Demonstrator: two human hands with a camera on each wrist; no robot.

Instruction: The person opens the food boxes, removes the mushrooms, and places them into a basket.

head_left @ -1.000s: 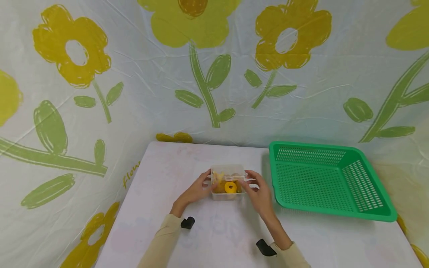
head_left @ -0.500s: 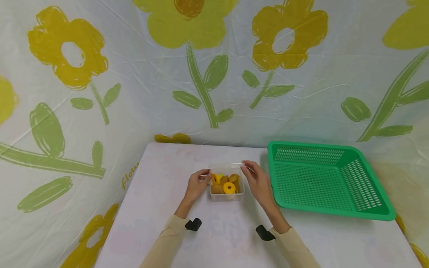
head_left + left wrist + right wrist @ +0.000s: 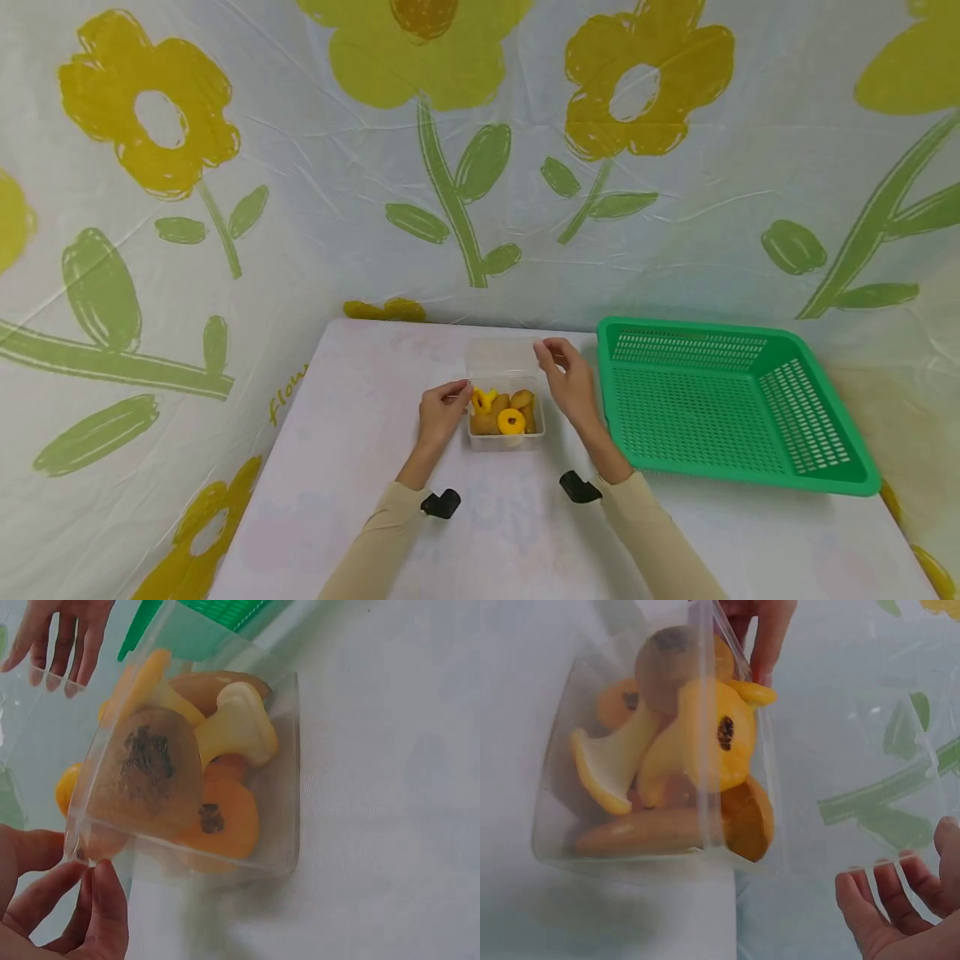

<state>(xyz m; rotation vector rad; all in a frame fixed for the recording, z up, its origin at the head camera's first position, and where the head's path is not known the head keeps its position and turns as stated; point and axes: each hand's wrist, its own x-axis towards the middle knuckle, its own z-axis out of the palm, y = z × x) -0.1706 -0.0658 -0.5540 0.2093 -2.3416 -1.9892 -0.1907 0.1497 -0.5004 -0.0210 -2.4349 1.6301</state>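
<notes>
Thumb and fingers of the left hand (image 3: 441,414) pinched the clear box (image 3: 505,444) at its left rim in the head view, while the right hand (image 3: 567,381) was by the box's far right corner, fingertips touching the lid (image 3: 501,357). That lid was open, reaching past the box's far side. Inside the box, a yellow ring-shaped piece (image 3: 512,423) was at the front, another yellow piece (image 3: 483,400) at the left rear, and brown pieces (image 3: 485,424) lay around them. The box stood on a table (image 3: 360,375), with a green basket (image 3: 750,480) near it on the right; a flowered cloth (image 3: 322,233) hung behind it. Two pale sleeves (image 3: 378,533) came in from the box's near side.

In the left wrist view, the left hand held the box's rim between thumb and fingertips. Through the box's clear wall showed a brown domed piece (image 3: 150,761) with dark markings. Beyond the box, the right hand's relaxed fingers hung at the lid.

In the right wrist view, the lid reached out from the box's rim; the right hand's fingertips touched its edge, fingers loose and thumb apart from them. Part of the left hand showed across the box.
</notes>
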